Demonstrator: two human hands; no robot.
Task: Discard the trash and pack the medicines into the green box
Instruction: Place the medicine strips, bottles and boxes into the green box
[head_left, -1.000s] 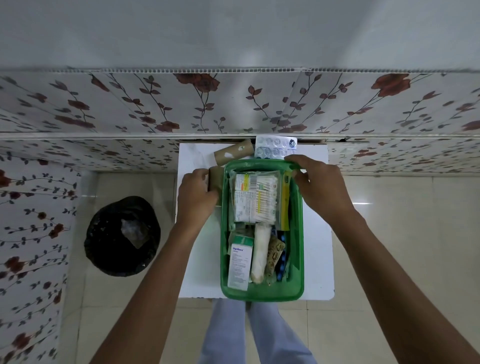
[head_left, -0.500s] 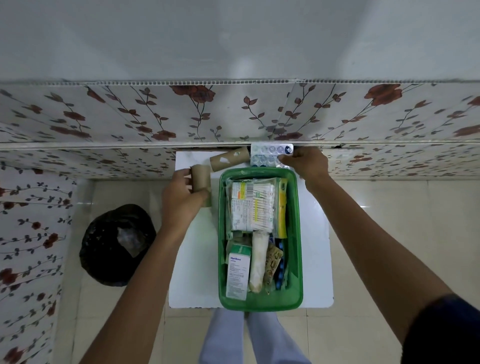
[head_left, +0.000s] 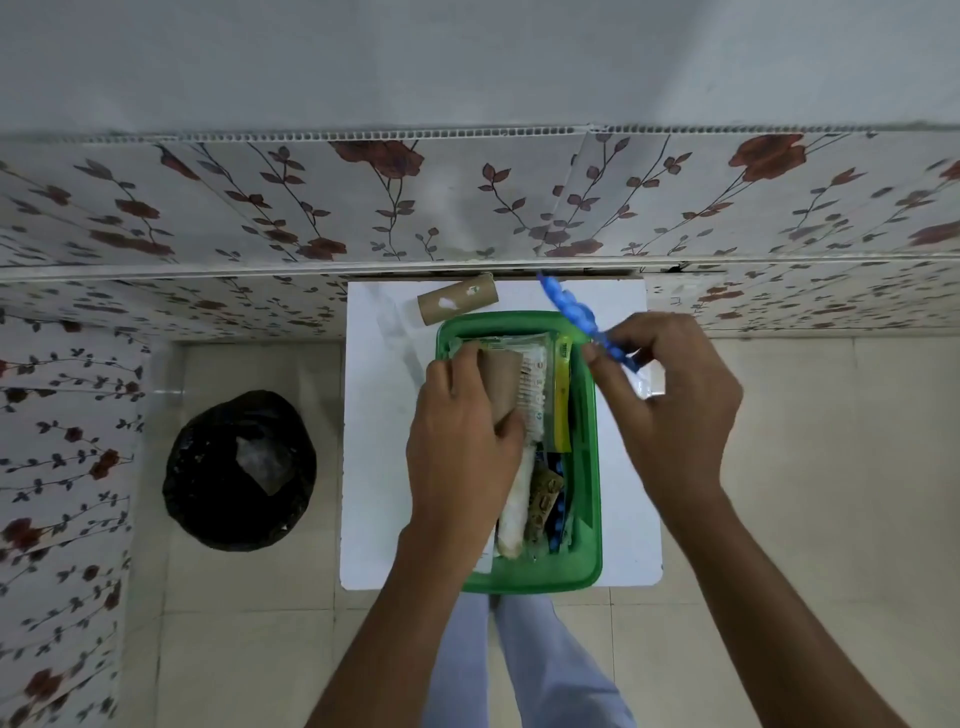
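Observation:
The green box (head_left: 589, 499) stands on the small white table (head_left: 382, 441), filled with medicine packets, a yellow strip and a white tube. My left hand (head_left: 460, 441) hovers over the box's left half, closed around a brown cardboard roll (head_left: 501, 382). My right hand (head_left: 670, 395) is at the box's far right corner and pinches a blue blister pack (head_left: 569, 309), held edge-on and tilted up above the rim. A second cardboard roll (head_left: 457, 306) lies on the table just beyond the box.
A black-lined trash bin (head_left: 239, 470) stands on the tiled floor left of the table. A floral-patterned wall panel (head_left: 467, 208) runs along the table's far edge. My legs (head_left: 524, 670) are below the table's near edge.
My left hand carried its cardboard roll from the table's left side to over the box. My right hand lifted the blister pack off the table's far edge and turned it on edge.

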